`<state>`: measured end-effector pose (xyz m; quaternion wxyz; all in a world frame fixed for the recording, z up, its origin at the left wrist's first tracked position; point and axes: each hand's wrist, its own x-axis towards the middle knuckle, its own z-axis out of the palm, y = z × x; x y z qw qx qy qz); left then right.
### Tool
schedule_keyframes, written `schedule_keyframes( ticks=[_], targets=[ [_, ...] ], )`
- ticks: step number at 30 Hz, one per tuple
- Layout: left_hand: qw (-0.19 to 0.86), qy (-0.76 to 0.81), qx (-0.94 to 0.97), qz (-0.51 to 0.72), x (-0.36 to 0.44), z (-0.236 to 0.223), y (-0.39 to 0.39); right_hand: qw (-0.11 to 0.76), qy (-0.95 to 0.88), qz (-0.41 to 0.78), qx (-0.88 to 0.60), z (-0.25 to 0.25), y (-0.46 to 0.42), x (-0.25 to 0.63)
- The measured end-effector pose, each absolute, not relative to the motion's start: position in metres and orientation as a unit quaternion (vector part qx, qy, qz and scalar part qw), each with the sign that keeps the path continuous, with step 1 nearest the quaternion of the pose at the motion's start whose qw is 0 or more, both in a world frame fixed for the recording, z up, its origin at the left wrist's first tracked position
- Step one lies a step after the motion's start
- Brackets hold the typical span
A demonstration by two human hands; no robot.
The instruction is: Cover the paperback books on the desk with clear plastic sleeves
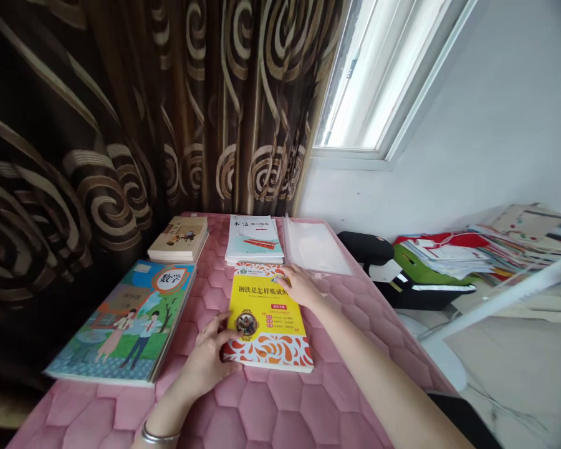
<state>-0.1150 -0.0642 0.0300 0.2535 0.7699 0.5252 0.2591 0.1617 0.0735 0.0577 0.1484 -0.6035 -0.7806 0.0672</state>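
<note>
A yellow paperback book [257,305] with red-and-white patterned bands at its top and bottom lies flat on the pink quilted table cover [271,405]. My left hand [210,352] is at its lower left edge, fingers curled against the side and one resting over the cover. Over the upper right corner, my right hand [302,288] grips the edge, its fingertips on the cover. Left of the book lies a stack topped by a blue-green maths textbook [126,324]. Behind it sits a stack of white and pale-blue booklets [255,239].
Small tan books [180,239] are stacked at the back left, by the patterned curtain [243,125]. Clear plastic covers [315,245] lie at the back right. Beyond the table's right edge are a black-and-green bag [421,268], piled papers [518,243] and a white pole [505,305].
</note>
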Motion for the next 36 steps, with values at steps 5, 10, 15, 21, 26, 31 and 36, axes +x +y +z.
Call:
schedule_keyframes(
  ticks=[5,10,15,21,26,31,36],
  targets=[
    [0.259,0.526,0.771,0.248,-0.118,0.033,-0.065,0.13,-0.742,0.058,-0.655,0.049,0.106,0.144],
    [0.259,0.531,0.769,0.244,-0.123,0.034,-0.064,0.11,-0.729,0.055,-0.673,0.049,0.112,0.141],
    [0.284,0.531,0.757,0.256,-0.132,0.039,-0.063,0.074,-0.728,0.07,-0.677,0.055,0.101,0.152],
    [0.271,0.557,0.72,0.314,-0.143,0.038,-0.055,0.047,-0.701,0.092,-0.706,0.059,0.058,0.183],
    [0.141,0.644,0.62,0.426,-0.144,0.017,-0.048,0.108,-0.636,0.163,-0.746,0.043,0.01,0.209],
    [0.268,0.697,0.506,0.432,-0.135,0.007,-0.052,0.167,-0.6,0.18,-0.761,0.03,-0.007,0.215],
    [0.372,0.63,0.449,0.513,-0.114,0.014,-0.038,0.194,-0.581,0.203,-0.764,0.033,-0.009,0.215]
  ],
)
